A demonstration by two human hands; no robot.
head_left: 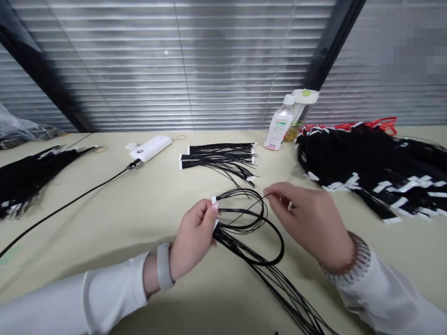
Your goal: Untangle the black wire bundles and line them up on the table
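Observation:
My left hand (195, 235) pinches a looped bundle of thin black wires (240, 251) near its white end connectors. The wires curl into loops to the right of my fingers, and loose strands trail toward the lower right. With thumb and forefinger together, my right hand (302, 218) grips one thin black wire at the right side of the loops. Beyond my hands lie several flat black wire strips (220, 158) with white connectors at their ends; some of their strands fan out toward the loops.
A large pile of black wire strips (363, 158) with white ends covers the right side, red cords behind it. A plastic bottle (278, 123) and a lidded cup (303, 111) stand at the back. A white power bank (153, 148) has a black cable. More wires (33, 179) lie left.

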